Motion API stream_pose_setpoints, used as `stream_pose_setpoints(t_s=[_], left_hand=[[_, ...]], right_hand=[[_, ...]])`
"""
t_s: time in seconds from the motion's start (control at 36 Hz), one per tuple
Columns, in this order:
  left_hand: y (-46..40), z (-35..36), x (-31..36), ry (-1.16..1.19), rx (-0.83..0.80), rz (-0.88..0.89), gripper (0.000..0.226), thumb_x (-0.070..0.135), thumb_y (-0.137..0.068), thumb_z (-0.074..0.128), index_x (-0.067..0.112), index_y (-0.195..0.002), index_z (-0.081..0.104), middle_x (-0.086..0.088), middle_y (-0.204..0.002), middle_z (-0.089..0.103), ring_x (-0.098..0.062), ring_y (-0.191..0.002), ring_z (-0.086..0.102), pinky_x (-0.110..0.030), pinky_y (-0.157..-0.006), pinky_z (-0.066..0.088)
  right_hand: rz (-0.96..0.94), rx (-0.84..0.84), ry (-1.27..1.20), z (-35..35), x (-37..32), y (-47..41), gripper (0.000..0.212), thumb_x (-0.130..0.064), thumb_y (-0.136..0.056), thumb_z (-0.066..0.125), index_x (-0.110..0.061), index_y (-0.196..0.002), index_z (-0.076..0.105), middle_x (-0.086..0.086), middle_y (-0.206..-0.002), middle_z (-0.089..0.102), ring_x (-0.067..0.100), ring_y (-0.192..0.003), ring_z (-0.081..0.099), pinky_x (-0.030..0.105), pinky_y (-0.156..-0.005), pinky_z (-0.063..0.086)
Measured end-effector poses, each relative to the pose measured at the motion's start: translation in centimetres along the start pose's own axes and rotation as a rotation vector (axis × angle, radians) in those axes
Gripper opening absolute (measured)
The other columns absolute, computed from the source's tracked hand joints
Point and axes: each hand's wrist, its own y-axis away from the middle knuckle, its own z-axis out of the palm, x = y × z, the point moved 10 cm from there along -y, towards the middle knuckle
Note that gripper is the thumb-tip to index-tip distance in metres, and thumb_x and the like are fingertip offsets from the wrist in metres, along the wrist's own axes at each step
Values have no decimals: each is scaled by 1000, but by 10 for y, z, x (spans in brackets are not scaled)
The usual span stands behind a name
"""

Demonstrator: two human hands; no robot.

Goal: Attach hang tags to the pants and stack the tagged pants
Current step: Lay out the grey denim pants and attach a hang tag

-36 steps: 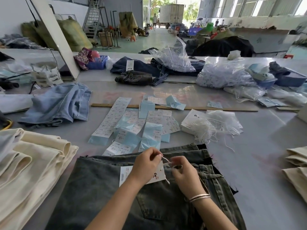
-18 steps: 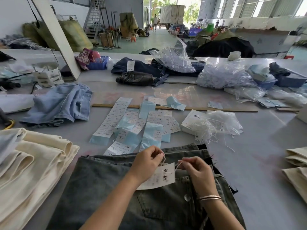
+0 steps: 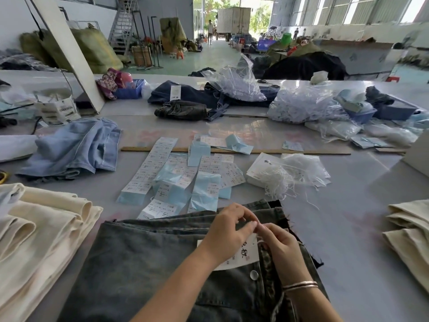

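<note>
Garment factory floor, piled jeans, label sheets, bagged strings

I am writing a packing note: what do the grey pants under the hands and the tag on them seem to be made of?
Grey pants: apparently washed denim, matte, judging by faded weave and metal button. Hang tag: seemingly white card, flat, with dark printed characters.

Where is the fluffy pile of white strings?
In the head view, the tangled pile of white strings lies on the grey table, right of the blue-and-white sticker sheets, beyond the dark grey jeans.
</note>
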Motion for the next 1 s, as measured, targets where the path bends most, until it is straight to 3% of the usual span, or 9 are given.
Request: stream_pose_setpoints(t_s=[0.14,0.22,0.28,0.39,0.5,0.61,0.78,0.89,1.0], left_hand=[[5,23,-14,140,-43,-90,14,18,-94,60,31,-99,63,8,-97,62,0,-88,58,-10,-78,45],[2,40,-28,67,-77,-166,14,21,-96,55,25,-106,65,6,-102,64,-2,-88,58,-12,-79,48],[-4,52,-30,-49,-101,-158,17,22,-96,55,19,-108,67,3,-106,64,-6,-92,57,-18,-84,48],[-18,82,-27,-276,-193,-120,24,32,-95,55,20,-111,68,-1,-112,63,-18,-108,54,-37,-95,45],[-27,104,-18,-546,-248,-38,32,45,-91,57,24,-112,67,-2,-114,60,-21,-109,52,-39,-92,42],[-29,110,-11,-612,-206,41,30,42,-93,53,21,-108,68,-3,-110,62,-22,-104,54,-39,-87,45],[-27,89,-17,-338,-17,-23,25,37,-91,53,20,-97,71,0,-99,70,-16,-92,61,-27,-74,43],[-21,90,-30,-41,-64,-114,14,29,-88,63,19,-93,70,3,-96,69,-10,-88,62,-26,-80,50],[-12,84,-45,219,-39,-237,12,21,-92,60,17,-97,71,4,-93,69,-4,-87,62,-13,-78,48]], right_hand=[[111,11,-237,-27,15,10,19,-24,-74,67,-6,-69,70,16,-67,65,22,-57,64,22,-51,51],[260,-47,-508,-47,24,15,22,-16,-49,84,-7,-54,64,2,-50,32,10,-38,36,17,-37,34],[341,-31,-541,-63,26,19,26,-16,-47,83,-4,-54,60,1,-52,18,8,-35,24,16,-32,24],[332,83,63,-105,25,14,24,0,-88,54,2,-66,62,-3,-40,38,6,-33,31,14,-34,24],[355,-9,560,-103,32,10,21,-12,-88,62,-8,-69,69,-6,-48,57,5,-44,48,16,-46,37],[375,34,768,-102,41,8,16,-25,-86,67,-19,-71,71,0,-70,71,16,-70,65,27,-63,49],[268,172,891,-98,34,-1,20,-30,-83,65,-24,-64,65,-9,-62,64,6,-60,59,20,-48,39],[126,306,908,-92,23,-4,12,-29,-82,68,-25,-71,71,-5,-68,66,15,-66,59,26,-55,39],[-34,470,752,-85,15,7,7,-20,-81,72,-25,-80,77,-7,-66,69,4,-58,55,14,-52,35]])
